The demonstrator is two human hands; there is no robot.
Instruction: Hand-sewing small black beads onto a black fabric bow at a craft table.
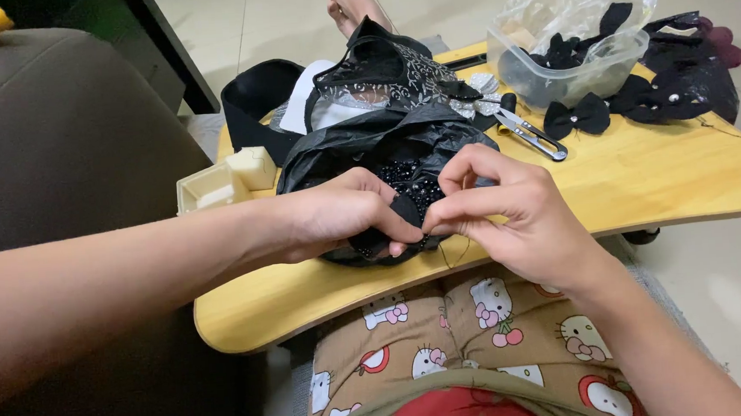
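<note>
The person sits with a yellow wooden lap table (660, 183) across the knees, and both hands meet at its near edge over a small black fabric piece (405, 210). The left hand (337, 214) comes in from the left with fingers curled tight, pinching the fabric piece between thumb and forefinger. The right hand (508, 212) meets it from the right, fingers bent and drawn close, thumb and fingertip pressed together on the same piece; whether a needle sits in that pinch is too small to tell, though a thin dark thread (446, 250) hangs just below it. Directly behind the fingers lies a black plastic bag (367, 144), crumpled open, with a heap of small black beads (407, 180) showing inside it, touching the fabric piece. Farther back on the table rests a black lace garment (383, 70) with pale patterning. To the right of the bag lie small metal thread snips (533, 134), and beyond them a clear plastic container (580, 62) holding black bows, with a loose black bow (577, 116) on the table beside it. At the left edge of the table stands a small cream-coloured box (215, 185). Cartoon-print trousers (448, 349) cover the person's lap beneath the table.
</note>
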